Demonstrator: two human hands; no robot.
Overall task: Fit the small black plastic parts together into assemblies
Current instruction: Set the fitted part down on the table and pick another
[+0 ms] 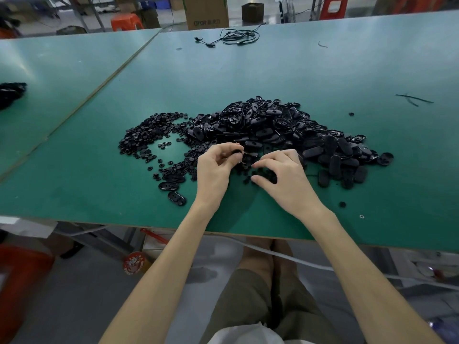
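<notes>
A large heap of glossy black oval plastic shells (285, 127) lies piled on the green table, some hollow side up and some smooth back up. At the heap's 9 o'clock, touching its edge, spreads a flat scatter of small round black plastic discs (146, 135), ringed around a bare patch. At the heap's 7 o'clock three separate oval shells (171, 186) lie flat, close together. Single stray discs sit at 5 o'clock (342, 204) and 2 o'clock (351, 114). One small black piece (236, 152), blurred, is pinched in the left hand (216, 167).
</notes>
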